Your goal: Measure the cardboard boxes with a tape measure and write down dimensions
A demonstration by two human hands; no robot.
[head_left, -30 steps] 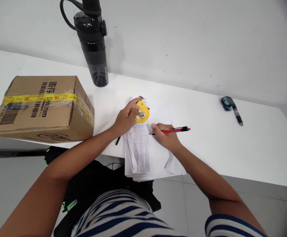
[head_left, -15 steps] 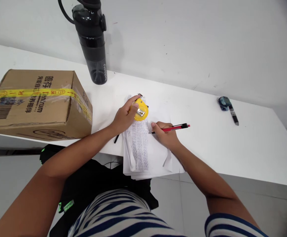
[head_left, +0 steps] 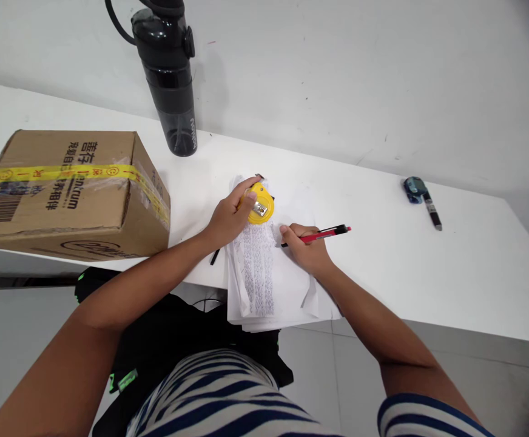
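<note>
My left hand point(head_left: 232, 216) grips a yellow tape measure point(head_left: 267, 212), thumb on its face and forefinger reaching along its far edge. Beneath it lie sheets of paper point(head_left: 259, 273) covered in dense handwriting, stacked on more white sheets that overhang the table's front edge. In my right hand point(head_left: 309, 249) is a red and black pen point(head_left: 323, 234), pinched between thumb and fingers. Its writing end points left, toward the paper, close to the written columns. Whether the tip touches the sheet, I cannot tell. A short black stick-like thing point(head_left: 215, 257) pokes out left of the papers, under my left wrist.
A cardboard box point(head_left: 64, 194) with yellow tape stands at the left of the white table point(head_left: 383, 261). Behind it rises a dark water bottle point(head_left: 168, 85) near the wall. To the right lie a blue-black object point(head_left: 413, 189) and a black marker-like stick point(head_left: 432, 212).
Hardly anything differs. Both hands keep their holds on the tape measure and the pen, and the view has shifted very slightly.
</note>
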